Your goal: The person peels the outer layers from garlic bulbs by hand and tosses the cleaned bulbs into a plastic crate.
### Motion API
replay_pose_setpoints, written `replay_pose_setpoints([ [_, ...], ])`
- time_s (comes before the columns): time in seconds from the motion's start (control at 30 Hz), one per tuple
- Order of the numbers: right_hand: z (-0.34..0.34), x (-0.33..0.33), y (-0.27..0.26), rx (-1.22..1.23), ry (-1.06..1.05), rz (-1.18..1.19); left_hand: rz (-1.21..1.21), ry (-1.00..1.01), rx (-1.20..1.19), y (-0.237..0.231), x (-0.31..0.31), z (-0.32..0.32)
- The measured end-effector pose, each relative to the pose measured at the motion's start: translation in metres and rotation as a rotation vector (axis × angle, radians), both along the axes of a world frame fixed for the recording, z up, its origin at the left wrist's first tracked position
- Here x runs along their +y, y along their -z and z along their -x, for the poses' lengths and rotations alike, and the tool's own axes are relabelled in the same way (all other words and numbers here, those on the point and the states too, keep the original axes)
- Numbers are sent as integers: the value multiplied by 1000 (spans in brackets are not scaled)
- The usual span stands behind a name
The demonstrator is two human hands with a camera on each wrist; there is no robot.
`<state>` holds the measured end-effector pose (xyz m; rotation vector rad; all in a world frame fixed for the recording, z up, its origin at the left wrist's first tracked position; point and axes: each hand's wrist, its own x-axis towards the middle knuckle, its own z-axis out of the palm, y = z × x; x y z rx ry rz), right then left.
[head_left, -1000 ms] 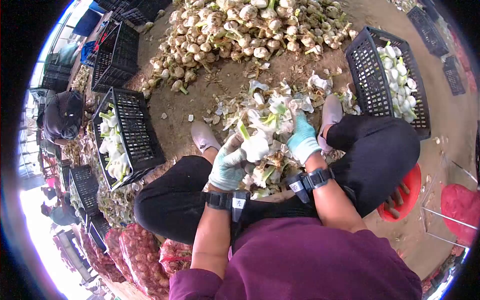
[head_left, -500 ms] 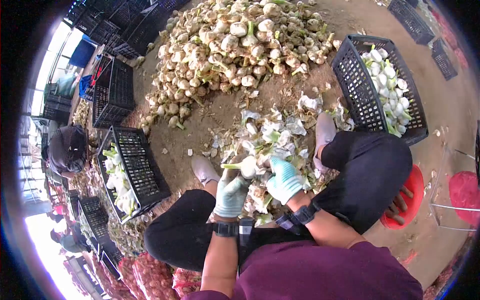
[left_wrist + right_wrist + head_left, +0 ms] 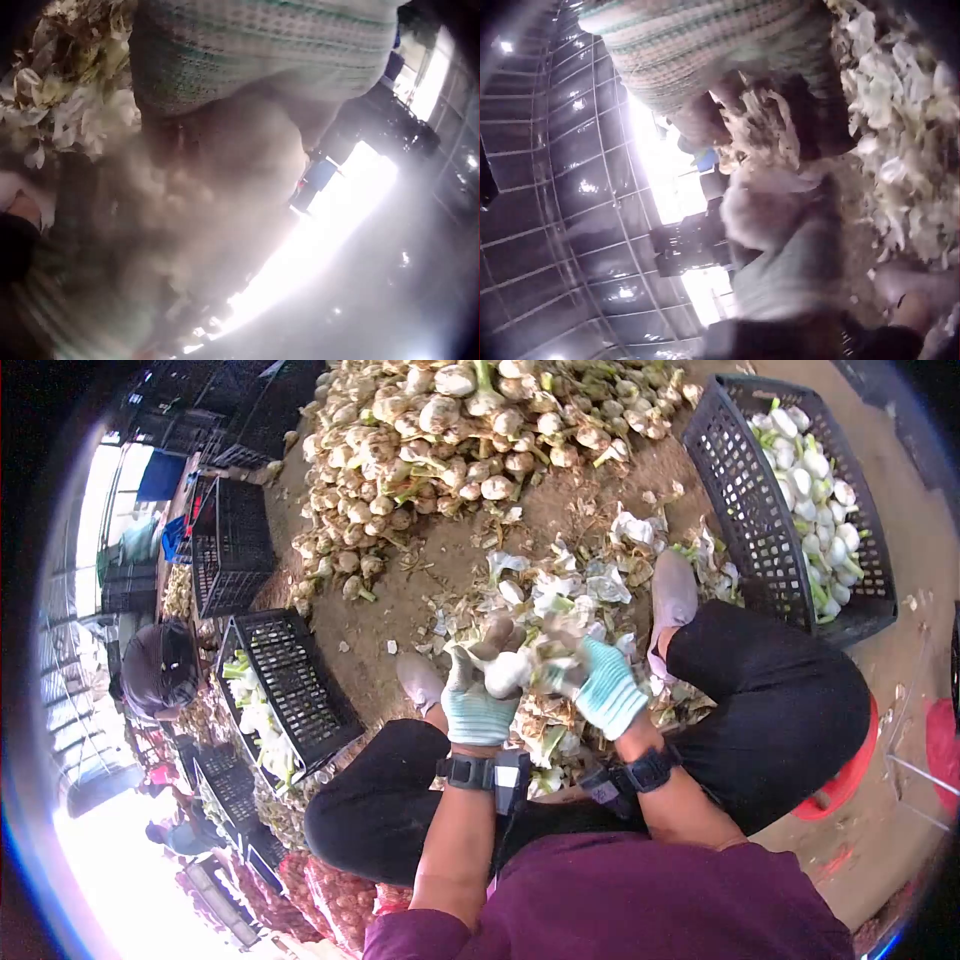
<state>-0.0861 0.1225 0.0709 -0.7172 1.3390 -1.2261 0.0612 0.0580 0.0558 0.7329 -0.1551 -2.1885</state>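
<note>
Gripping a white bulb [image 3: 507, 674] above a litter of peeled skins [image 3: 550, 595], a seated worker in a purple top brings two gloved hands together between bent, black-clad knees. The left hand [image 3: 480, 698] has its thumb and fingers curled round the bulb, its forearm running nearly straight up from the lower edge of the head view. Just beside it, the right hand [image 3: 606, 688] pinches dry, papery skin [image 3: 761, 131] at the bulb's side — its forearm slants up and inward, the wrist wrapped in a black band [image 3: 652, 768]. Slatted black crates of white bulbs flank the worker, the left crate [image 3: 305, 685] near one knee and the right crate [image 3: 745, 510] beyond the other, with a heap of unpeeled bulbs [image 3: 450, 455] ahead. Much is hard to make out: motion blur smears the fingers in the left wrist view, and the bulb's far side is hidden. Whether the skin is still attached cannot be told — glare washes out part of both wrist views, and the right knee covers part of a red basin [image 3: 853, 785].
</note>
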Motion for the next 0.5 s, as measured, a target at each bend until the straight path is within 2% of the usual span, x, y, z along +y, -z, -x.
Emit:
replay_pose_setpoints([
  [0.03,-4,-2,0,-43,15,99,-30,30,-50,1,-3,5],
  [0.07,-4,-4,2,212,-40,12,3,75,-219,-10,-2,16],
  [0.1,-5,-5,6,464,-99,-82,-12,97,-227,-3,-4,16],
  [0.13,-11,-3,14,453,14,-50,-34,145,-115,6,-8,11],
  [0.17,-9,-3,11,441,29,-67,-56,189,-4,12,-11,10],
  [0.2,-4,-6,4,163,70,-93,44,207,-134,-1,-15,23],
  [0.23,0,-8,2,-114,106,-113,36,214,-143,-11,-16,35],
  [0.27,-4,-6,23,-405,182,-118,40,128,-34,-18,-14,48],
  [0.3,-5,-6,48,-61,214,-206,50,41,74,-22,-14,53],
  [0.37,-4,-3,76,-600,593,-424,13,-3,61,-22,-18,53],
  [0.43,-4,0,79,216,250,-297,-91,-148,145,-16,-25,53],
  [0.47,-12,2,92,317,162,-331,-45,-52,175,-3,-29,41],
  [0.5,-8,-3,70,559,127,-320,-131,-7,-185,-7,-36,44],
])
